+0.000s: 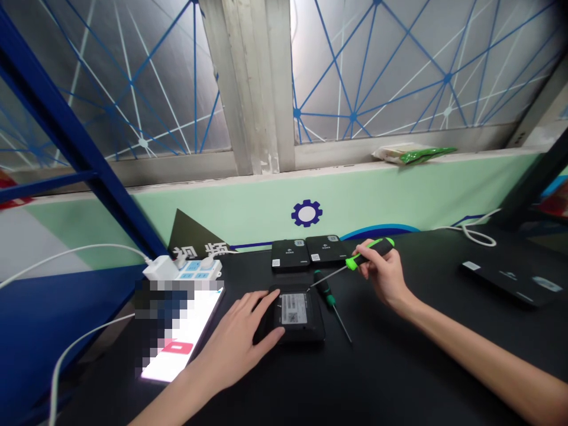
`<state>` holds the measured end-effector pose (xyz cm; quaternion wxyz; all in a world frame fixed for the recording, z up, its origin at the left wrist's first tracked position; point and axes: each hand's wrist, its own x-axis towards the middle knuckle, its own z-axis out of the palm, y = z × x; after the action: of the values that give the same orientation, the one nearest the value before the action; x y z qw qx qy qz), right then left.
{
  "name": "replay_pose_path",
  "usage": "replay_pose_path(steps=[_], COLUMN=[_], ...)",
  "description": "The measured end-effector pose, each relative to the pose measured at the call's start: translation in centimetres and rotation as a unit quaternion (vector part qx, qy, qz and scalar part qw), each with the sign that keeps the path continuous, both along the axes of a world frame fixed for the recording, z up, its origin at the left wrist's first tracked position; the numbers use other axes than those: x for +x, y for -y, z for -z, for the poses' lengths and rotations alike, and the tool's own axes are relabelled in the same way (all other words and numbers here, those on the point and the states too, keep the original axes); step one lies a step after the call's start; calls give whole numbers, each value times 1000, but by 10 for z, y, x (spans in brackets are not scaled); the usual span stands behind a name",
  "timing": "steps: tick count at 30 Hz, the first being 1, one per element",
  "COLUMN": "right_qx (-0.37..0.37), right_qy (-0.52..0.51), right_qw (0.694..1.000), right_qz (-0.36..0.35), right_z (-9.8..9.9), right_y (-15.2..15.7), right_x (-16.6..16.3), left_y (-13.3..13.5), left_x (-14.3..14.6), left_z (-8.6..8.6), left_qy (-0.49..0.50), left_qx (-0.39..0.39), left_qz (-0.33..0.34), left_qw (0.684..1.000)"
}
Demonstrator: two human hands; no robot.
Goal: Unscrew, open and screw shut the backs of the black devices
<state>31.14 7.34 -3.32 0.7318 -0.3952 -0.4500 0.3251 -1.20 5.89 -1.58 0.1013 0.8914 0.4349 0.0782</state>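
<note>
A black electronic box with a printed label [314, 319] lies on the dark table. My left hand [244, 331] holds it from the left, thumb on its near part and index finger by its far left corner. My right hand [385, 269] is closed around the handle of a green-and-black screwdriver [376, 251]. Its thin shaft slants down to the left, and the tip meets the box near the label's far right corner. Whether the tip sits in a screw is too small to tell. A second, dark green screwdriver [331, 299] lies just right of the box.
Two black boxes [289, 255] [327, 249] stand side by side behind. Another black box [510, 285] lies at the far right. On the left are a lit tablet [181, 343] and a white power strip [197, 271] with cables. A green packet [417, 155] lies on the windowsill.
</note>
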Motion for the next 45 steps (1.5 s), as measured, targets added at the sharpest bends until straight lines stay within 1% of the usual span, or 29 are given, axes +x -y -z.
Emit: replay_pose_path(steps=[7,10,13,19,24,26,29,31,33,36,39,43,45], right_qx=[2,4,6,0,-6,-23,-81,-107,-107,-84,-68,-54,-49], right_qy=[19,24,29,35,15,-24,-83,-84,-66,-36,7,97,148], right_qw=[1000,1000,1000,999,1000,999,990,984,984,989,992,989,984], right_qz=[-14,-4,8,11,17,-3,-80,-118,-125,-115,-104,-100,-85], right_z=[2,3,4,4,1,-1,-4,-4,-4,-4,-8,-19,-28], right_y=[2,3,2,0,0,1,3,5,6,8,10,18,23], right_x=[-3,-3,-2,1,1,-1,-6,-9,-12,-14,-14,-15,-17], left_y=[1,2,2,1,2,2,2,2,2,2,2,1,1], left_x=[-1,-1,-1,-2,-1,-1,-1,0,0,-1,-1,-2,-1], left_z=[-1,-2,-1,1,-1,-2,-1,-1,-2,-2,0,0,-1], left_qy=[-2,-4,1,4,6,3,3,4,3,4,12,15,12], left_qx=[6,0,13,17,15,11,11,12,10,8,21,28,20], left_qz=[4,3,7,10,9,6,7,7,6,7,16,18,16], left_qw=[1000,1000,1000,1000,1000,1000,1000,1000,1000,1000,1000,999,1000])
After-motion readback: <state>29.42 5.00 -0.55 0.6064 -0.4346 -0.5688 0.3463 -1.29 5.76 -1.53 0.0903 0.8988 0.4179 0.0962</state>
